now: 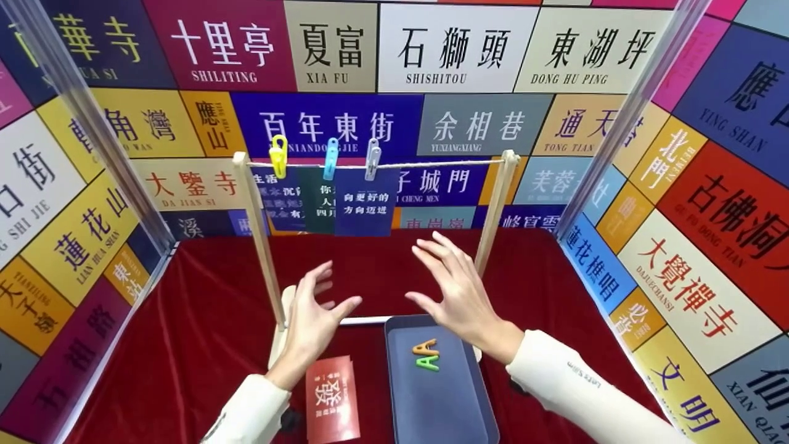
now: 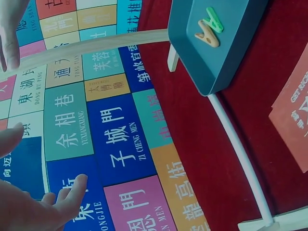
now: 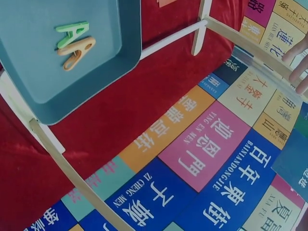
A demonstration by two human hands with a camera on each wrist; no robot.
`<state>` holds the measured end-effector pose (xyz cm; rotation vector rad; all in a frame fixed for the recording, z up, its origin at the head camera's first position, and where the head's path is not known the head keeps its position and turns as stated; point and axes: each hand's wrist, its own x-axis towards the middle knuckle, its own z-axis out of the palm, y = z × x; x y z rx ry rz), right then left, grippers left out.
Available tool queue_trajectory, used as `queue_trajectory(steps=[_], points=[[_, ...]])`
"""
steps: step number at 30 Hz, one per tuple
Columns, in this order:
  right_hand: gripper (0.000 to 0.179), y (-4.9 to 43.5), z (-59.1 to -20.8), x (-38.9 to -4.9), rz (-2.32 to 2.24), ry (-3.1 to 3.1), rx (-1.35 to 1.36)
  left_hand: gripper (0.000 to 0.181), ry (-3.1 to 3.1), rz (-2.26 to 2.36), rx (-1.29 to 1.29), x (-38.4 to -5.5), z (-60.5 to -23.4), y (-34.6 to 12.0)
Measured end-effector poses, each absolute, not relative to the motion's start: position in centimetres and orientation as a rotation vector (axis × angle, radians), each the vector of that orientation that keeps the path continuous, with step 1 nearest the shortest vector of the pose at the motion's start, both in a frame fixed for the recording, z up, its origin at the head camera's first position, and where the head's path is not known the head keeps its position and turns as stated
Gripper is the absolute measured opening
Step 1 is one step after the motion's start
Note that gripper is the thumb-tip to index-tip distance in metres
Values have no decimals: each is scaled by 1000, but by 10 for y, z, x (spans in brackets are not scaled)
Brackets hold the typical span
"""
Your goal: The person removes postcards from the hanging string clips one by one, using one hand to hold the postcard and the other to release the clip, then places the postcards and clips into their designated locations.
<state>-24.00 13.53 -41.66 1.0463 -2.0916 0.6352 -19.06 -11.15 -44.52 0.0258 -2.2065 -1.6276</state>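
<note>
My left hand (image 1: 311,317) is raised in front of the frame's left post, fingers spread and holding nothing. Opposite it, my right hand (image 1: 459,293) hovers before the right post, also empty, with the thumb apart from the fingers. Between the wooden posts runs a string (image 1: 431,165). A yellow clothespin (image 1: 279,157), a light blue clothespin (image 1: 331,157) and a greyish clothespin (image 1: 372,159) sit on it. A dark blue card (image 1: 363,216) with white characters hangs under the greyish one, overlapping a dark green card (image 1: 320,219). Another printed card (image 1: 286,206) hangs at the left.
A blue-grey tray (image 1: 441,407) on the dark red cloth (image 1: 203,345) holds an orange clothespin (image 1: 425,346) and a green clothespin (image 1: 428,362). Left of it lies a red card (image 1: 333,401). A white bar (image 2: 243,156) joins the feet of the posts. Printed panels surround the table.
</note>
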Motion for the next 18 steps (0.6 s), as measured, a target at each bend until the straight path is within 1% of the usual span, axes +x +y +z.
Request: queue_trajectory(steps=[9, 18], points=[[67, 132, -405, -246, 615, -2064, 1078, 72, -2180, -1627, -6, -196, -437, -110], [68, 126, -384, -256, 596, -2003, 1090, 72, -2150, -1653, -5, -205, -429, -109]])
